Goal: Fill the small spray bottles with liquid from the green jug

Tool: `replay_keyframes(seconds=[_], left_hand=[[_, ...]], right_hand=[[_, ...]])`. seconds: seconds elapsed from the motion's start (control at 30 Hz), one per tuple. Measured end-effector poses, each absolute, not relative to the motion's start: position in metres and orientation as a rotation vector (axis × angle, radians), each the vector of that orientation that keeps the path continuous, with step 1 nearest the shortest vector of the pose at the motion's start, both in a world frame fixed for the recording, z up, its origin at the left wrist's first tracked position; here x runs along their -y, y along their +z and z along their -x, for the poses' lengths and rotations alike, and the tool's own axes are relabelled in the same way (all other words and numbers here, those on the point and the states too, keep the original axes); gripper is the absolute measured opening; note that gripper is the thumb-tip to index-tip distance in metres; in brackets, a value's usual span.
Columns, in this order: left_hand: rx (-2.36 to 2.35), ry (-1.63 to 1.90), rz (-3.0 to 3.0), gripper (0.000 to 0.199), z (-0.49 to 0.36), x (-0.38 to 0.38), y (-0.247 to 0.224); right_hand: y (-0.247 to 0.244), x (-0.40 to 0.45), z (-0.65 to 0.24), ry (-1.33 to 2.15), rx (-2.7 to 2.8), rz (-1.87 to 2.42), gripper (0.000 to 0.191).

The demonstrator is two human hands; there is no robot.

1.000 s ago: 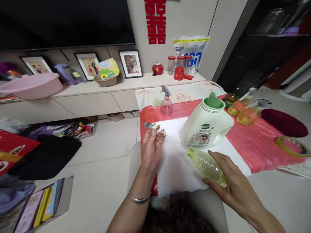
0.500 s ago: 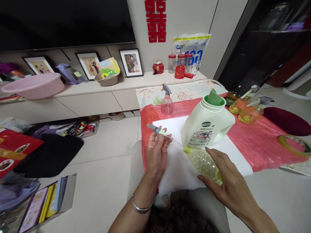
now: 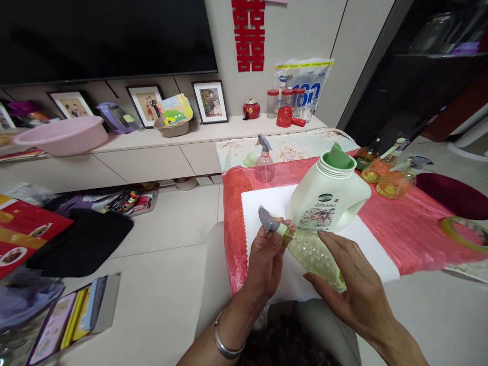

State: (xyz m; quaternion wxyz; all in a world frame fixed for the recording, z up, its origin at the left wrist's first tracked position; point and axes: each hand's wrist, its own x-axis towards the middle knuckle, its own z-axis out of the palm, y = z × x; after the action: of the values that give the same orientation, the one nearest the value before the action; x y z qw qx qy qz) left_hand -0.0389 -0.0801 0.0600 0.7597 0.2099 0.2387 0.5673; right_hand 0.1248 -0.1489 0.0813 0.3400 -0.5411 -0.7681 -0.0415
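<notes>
Head view: my left hand (image 3: 267, 262) is holding the grey spray head (image 3: 269, 222) at the neck of the dimpled, translucent yellow bottle (image 3: 310, 253), the earlier bare tube no longer showing; my right hand (image 3: 356, 272) is gripping its body. A zigzag-edged white sheet (image 3: 265, 197) is stretching beneath, left of the pale jug (image 3: 305, 195).

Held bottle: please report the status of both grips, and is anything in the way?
Left grip on sprayer. Right grip around held bottle. Bottle tilted, sprayer at its neck. Jug close behind.
</notes>
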Motion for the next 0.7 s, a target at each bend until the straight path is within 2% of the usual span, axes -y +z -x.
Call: replay_keyframes(seconds=[0.13, 0.2, 0.3, 0.4, 0.53, 0.6, 0.7], left_hand=[[-0.499, 1.178, -0.498, 0.039, 0.041, 0.081, 0.059], [-0.45, 1.124, -0.508, 0.039, 0.043, 0.083, 0.06], [-0.401, 1.04, -0.514, 0.04, 0.045, 0.086, 0.062], [-0.436, 1.082, -0.517, 0.042, 0.042, 0.089, 0.064], [-0.495, 1.201, -0.42, 0.045, 0.034, 0.087, 0.065], [-0.513, 1.237, -0.356, 0.047, 0.033, 0.084, 0.063], [-0.511, 1.257, -0.327, 0.045, 0.035, 0.079, 0.061]], right_hand=[[0.075, 0.149, -0.13, 0.049, 1.91, 1.362, 0.065], [0.07, 0.149, -0.134, 0.339, 1.778, 1.398, 0.059], [0.059, 0.149, -0.137, 0.948, 1.365, 1.398, 0.053], [0.048, 0.148, -0.131, 1.186, 0.894, 1.312, 0.061], [0.04, 0.152, -0.113, 0.822, 0.807, 1.27, 0.058], [0.039, 0.155, -0.105, 0.507, 1.054, 1.277, 0.059], [0.041, 0.159, -0.104, 0.032, 1.58, 1.256, 0.075]])
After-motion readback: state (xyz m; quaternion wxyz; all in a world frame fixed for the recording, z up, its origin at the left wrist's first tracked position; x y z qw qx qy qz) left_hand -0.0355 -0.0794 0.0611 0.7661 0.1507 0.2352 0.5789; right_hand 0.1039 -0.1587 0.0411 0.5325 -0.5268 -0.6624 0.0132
